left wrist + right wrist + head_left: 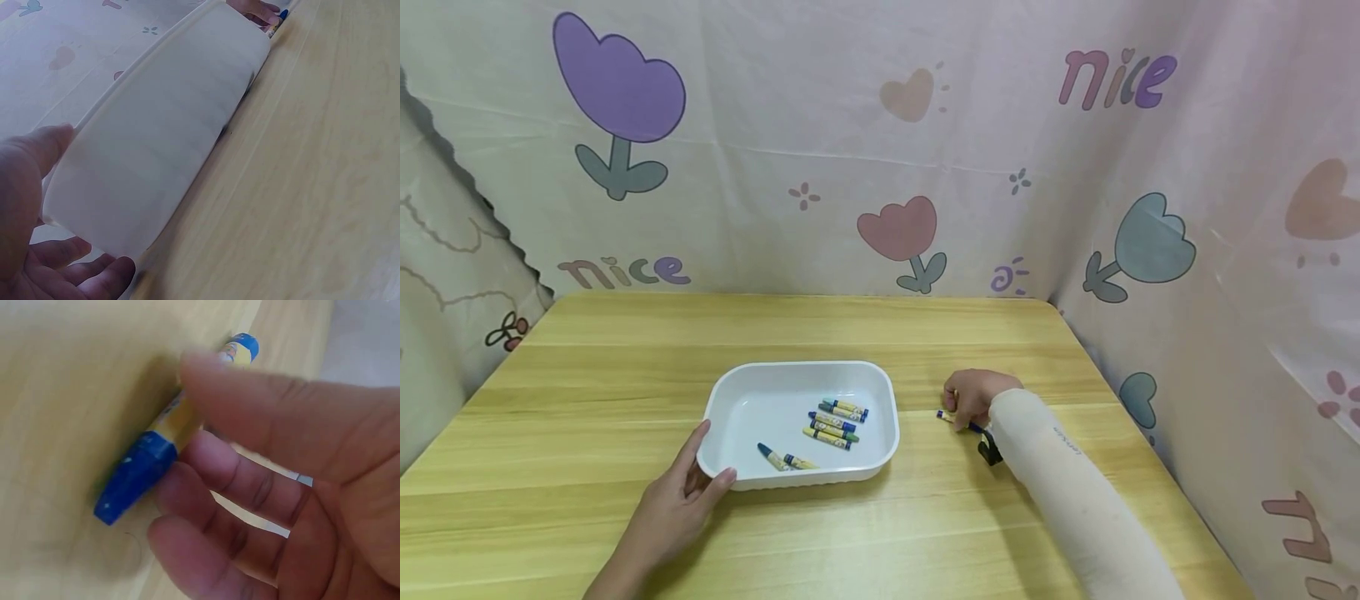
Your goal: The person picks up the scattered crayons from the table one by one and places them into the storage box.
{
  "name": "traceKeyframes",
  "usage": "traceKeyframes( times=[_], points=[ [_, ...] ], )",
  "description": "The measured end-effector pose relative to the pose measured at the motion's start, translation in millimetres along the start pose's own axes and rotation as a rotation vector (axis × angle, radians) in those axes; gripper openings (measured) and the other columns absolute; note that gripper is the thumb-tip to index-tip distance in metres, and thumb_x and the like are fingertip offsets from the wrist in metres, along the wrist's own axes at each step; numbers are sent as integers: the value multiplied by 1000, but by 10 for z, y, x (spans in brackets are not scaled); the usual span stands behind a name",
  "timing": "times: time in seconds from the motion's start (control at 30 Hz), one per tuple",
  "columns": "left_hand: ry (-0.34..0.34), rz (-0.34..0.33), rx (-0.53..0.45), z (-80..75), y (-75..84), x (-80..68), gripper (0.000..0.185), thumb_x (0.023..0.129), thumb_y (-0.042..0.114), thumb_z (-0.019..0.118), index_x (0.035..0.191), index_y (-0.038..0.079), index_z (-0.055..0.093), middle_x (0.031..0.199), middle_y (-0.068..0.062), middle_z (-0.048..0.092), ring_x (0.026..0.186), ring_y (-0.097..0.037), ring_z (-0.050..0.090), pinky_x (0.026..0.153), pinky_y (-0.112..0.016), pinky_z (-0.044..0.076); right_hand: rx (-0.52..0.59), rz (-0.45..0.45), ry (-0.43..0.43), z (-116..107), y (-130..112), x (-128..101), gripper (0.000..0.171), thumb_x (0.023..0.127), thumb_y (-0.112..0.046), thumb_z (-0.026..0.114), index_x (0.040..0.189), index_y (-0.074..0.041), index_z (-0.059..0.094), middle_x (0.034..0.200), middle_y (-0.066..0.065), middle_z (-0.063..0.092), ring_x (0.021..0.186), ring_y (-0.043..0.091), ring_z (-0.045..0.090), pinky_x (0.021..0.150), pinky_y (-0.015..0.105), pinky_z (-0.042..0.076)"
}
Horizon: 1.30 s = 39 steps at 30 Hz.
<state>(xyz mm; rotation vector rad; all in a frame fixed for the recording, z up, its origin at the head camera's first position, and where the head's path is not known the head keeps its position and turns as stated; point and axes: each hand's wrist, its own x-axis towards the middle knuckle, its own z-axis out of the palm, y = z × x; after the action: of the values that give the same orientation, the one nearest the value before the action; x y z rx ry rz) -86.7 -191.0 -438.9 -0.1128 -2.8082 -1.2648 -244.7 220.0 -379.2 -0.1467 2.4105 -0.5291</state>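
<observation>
On the left, my left hand [673,500] holds the near-left corner of a white plastic tray [808,477]. Its thumb lies at the rim and the other fingers are at the end wall, as the left wrist view shows. Right of the tray, my right hand [976,394] pinches a blue crayon [137,472] with a yellow wrapper, low over the table. The thumb [219,387] crosses the wrapper and the fingertips are along its other side. The crayon's tapered blue tip and blue back end stick out from the grip.
Inside the tray, several crayons lie in a row at the right, among them a yellow crayon [827,438]. A dark blue-green crayon [771,455] lies near the front wall. The wood-grain table [625,350] meets a printed cloth [760,192] behind and on the right.
</observation>
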Motion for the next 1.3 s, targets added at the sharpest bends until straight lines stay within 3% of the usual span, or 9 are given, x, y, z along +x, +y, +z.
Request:
traceKeyframes(
  times=[0.23, 0.43, 0.57, 0.77, 1.1, 1.3],
  points=[
    [-3, -1, 2, -11, 9, 2, 81, 97, 37, 59, 156, 10, 12, 136, -34, 43, 120, -50, 49, 97, -65, 40, -52, -32, -3, -33, 2, 55, 17, 82, 8, 67, 91, -4, 59, 77, 4, 50, 52, 11, 39, 46, 21, 32],
    [-11, -5, 5, -2, 17, -4, 80, 97, 37, 59, 156, 9, 13, 135, -34, 45, 118, -49, 52, 96, -66, 41, 55, -33, -34, -79, -39, 80, 28, 84, 9, 55, 107, -8, 57, 81, 9, 54, 50, 11, 40, 46, 21, 36],
    [-16, -13, 1, 2, 15, -8, 79, 97, 38, 58, 156, 9, 13, 135, -33, 46, 118, -48, 52, 96, -66, 41, 96, -47, -30, -124, -108, 81, 30, 85, 7, 54, 112, -7, 56, 84, 11, 55, 53, 12, 43, 48, 23, 45],
    [-11, -14, 4, -3, 8, -7, 80, 97, 38, 59, 156, 10, 12, 137, -34, 43, 121, -49, 48, 98, -66, 39, 51, -95, -10, -221, -275, 61, 31, 84, 4, 56, 114, -5, 56, 87, 12, 57, 64, 17, 53, 61, 31, 59],
    [-2, -4, 6, -9, 9, -14, 80, 97, 37, 60, 156, 8, 14, 136, -34, 44, 122, -48, 48, 98, -63, 40, -3, -145, -1, -313, -598, 25, 28, 86, 0, 58, 113, -7, 56, 99, 13, 56, 73, 20, 57, 64, 30, 61],
    [3, 3, -13, -5, 15, -12, 80, 97, 36, 60, 156, 8, 13, 135, -32, 47, 120, -45, 51, 98, -57, 43, -41, -205, -3, -313, -818, 16, 28, 87, -1, 58, 114, -6, 57, 98, 12, 56, 75, 20, 59, 64, 30, 60]
  ],
)
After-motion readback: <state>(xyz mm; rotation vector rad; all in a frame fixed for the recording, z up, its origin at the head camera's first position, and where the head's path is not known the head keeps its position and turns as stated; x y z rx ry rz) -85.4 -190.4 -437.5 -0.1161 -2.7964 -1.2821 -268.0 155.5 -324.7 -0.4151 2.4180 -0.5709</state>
